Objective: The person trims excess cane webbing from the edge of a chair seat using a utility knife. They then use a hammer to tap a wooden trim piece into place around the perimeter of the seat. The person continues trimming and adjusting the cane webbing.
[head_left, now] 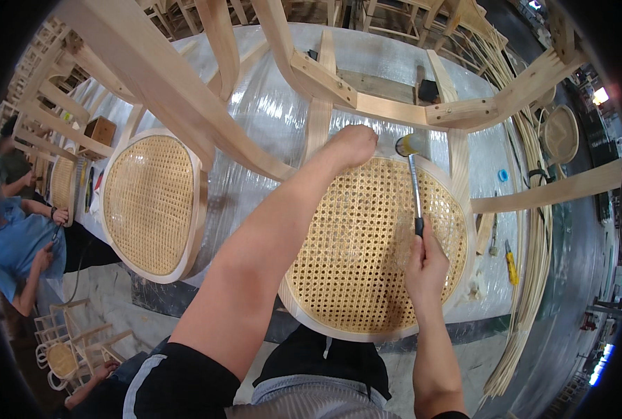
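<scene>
My right hand (426, 264) grips the black handle of a hammer (416, 185) with a metal shaft. The hammer's dark and yellowish head is at the far rim of a chair seat, slightly blurred. That round seat has a pale wooden frame (302, 312) filled with woven cane webbing (360, 241). Just left of the hammer head, my left hand (355, 145) is closed at the same rim. Whatever its fingers hold is hidden. My left forearm crosses over the left part of the seat.
A second caned seat (150, 206) stands left. Curved chair legs and rails (388, 108) rise around the far side. Plastic film (269, 105) covers the table. At right lie a yellow-handled tool (511, 265), a blue ring (503, 175) and long cane strands (534, 244). A co-worker in blue (21, 234) works at left.
</scene>
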Demonstrator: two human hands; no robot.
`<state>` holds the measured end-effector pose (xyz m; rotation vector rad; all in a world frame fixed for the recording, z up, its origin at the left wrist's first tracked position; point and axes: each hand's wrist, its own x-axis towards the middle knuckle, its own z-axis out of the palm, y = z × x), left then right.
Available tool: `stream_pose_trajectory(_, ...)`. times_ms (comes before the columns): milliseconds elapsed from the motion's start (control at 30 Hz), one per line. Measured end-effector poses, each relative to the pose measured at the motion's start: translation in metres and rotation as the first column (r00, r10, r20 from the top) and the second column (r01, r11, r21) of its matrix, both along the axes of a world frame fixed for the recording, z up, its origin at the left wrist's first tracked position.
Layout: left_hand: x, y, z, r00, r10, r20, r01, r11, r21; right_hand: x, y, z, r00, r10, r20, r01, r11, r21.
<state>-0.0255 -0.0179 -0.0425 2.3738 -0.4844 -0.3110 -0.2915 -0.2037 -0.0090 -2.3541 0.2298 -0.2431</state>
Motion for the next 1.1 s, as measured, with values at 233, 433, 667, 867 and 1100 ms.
stream_pose_trajectory(233,-0.006,-0.007,-0.001,0.999,-0.007,-0.036,0.006,1.000,-0.031,0.002,-0.003,0.007,0.995,-0.015,-0.096,0.017,1.000,0.018)
stream_pose_trajectory(433,-0.001,-0.001,0.000,0.999,-0.044,-0.005,0.045,0.999,0.024,-0.001,0.002,0.002,1.000,-0.002,0.028,0.002,1.000,-0.010)
stream_pose_trajectory(667,0.000,-0.004,0.002,0.998,-0.054,-0.024,0.054,0.998,0.011,0.000,-0.001,0.000,0.999,-0.009,0.038,0.009,1.000,0.008)
stream_pose_trajectory(867,0.000,-0.004,0.003,0.999,-0.031,-0.031,0.032,0.999,0.014,0.000,-0.007,-0.003,0.980,0.006,0.198,-0.001,1.000,-0.027)
stream_pose_trajectory(1100,0.000,-0.001,-0.003,1.000,-0.012,-0.017,0.012,1.000,0.016,0.003,-0.004,0.008,0.996,-0.029,0.086,0.023,0.997,0.070)
